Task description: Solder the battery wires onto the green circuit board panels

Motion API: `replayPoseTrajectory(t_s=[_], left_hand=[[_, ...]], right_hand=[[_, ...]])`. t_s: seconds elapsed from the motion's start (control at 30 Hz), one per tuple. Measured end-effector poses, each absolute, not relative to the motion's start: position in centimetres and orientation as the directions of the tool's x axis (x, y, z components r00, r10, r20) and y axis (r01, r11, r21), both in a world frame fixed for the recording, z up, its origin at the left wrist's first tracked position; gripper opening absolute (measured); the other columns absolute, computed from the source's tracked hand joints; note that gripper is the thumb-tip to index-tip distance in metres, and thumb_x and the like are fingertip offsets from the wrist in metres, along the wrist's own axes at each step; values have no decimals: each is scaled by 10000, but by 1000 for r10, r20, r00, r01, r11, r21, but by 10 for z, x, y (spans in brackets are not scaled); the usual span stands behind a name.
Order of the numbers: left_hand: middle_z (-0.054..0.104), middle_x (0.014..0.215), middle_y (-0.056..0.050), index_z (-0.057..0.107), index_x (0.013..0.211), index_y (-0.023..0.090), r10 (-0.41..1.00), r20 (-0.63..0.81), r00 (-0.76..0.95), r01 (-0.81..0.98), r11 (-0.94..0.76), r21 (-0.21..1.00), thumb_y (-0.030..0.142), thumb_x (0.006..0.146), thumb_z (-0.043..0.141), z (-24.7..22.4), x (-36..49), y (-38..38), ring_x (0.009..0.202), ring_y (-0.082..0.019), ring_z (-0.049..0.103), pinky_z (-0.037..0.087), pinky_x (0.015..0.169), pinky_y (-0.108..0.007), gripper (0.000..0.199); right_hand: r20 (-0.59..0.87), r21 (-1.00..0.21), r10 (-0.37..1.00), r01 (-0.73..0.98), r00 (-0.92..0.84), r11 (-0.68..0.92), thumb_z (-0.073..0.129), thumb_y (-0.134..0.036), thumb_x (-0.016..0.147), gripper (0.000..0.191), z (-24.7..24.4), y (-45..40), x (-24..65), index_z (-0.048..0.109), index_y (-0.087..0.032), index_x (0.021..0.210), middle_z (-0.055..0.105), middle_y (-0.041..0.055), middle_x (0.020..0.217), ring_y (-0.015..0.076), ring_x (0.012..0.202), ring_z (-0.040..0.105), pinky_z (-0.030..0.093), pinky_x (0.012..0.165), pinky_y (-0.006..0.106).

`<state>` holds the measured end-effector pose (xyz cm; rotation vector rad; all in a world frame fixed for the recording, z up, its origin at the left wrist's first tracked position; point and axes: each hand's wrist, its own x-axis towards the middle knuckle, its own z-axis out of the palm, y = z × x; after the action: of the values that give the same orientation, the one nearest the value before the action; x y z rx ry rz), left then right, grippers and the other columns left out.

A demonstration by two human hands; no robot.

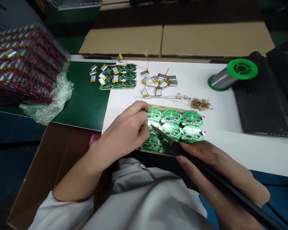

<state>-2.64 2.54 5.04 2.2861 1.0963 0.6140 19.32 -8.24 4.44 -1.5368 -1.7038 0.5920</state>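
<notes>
A panel of round green circuit boards lies on a white work surface, directly in front of the person, with its near edge close to the table edge. The left hand sits on the panel's left end, fingers curled together, with the fingertips and thumb bearing on the boards. The right hand has its fingers closed around a black soldering iron, held much like a pen. The iron's thin tip reaches across the boards towards the left fingers (whether it touches a board, I cannot tell).

Just beyond the panel lie thin loose wires and a small heap of brown trimmings. Farther off are scattered pouch batteries with red leads, and a second panel with batteries resting on it sits on a green mat. To the right, a spool of solder wire lies beside a black housing. At far left, a stack of wired batteries sits in bubble wrap, above an open cardboard box.
</notes>
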Motion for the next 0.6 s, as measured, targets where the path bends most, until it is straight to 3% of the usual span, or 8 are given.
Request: replayPoseTrajectory(t_s=[0.27, 0.47, 0.6], left_hand=[[635, 1160, -120, 528, 769, 196, 802, 167, 573, 594, -547, 590, -39, 882, 515, 51, -22, 26, 1053, -233, 667, 547, 831, -352, 261], [626, 1160, -122, 516, 762, 202, 802, 148, 579, 612, -547, 570, -36, 891, 497, 53, -20, 26, 1062, -244, 655, 554, 855, -372, 271], [622, 1162, -119, 521, 767, 206, 803, 144, 579, 619, -547, 564, -40, 889, 490, 54, -19, 26, 1066, -247, 652, 554, 871, -385, 277]], right_hand=[[206, -765, 975, 607, -84, 214, 655, -245, 992, 269, 46, -83, 201, 759, -281, 1238, 787, 41, 1125, 233, 989, 786, 675, 918, 353], [273, -728, 959, 637, -73, 255, 685, -227, 966, 277, 47, -82, 198, 763, -290, 1225, 796, 46, 1131, 262, 1045, 782, 681, 932, 388], [237, -707, 966, 664, -100, 243, 643, -257, 995, 268, 51, -82, 197, 755, -295, 1236, 791, 47, 1133, 264, 1018, 791, 685, 903, 380]])
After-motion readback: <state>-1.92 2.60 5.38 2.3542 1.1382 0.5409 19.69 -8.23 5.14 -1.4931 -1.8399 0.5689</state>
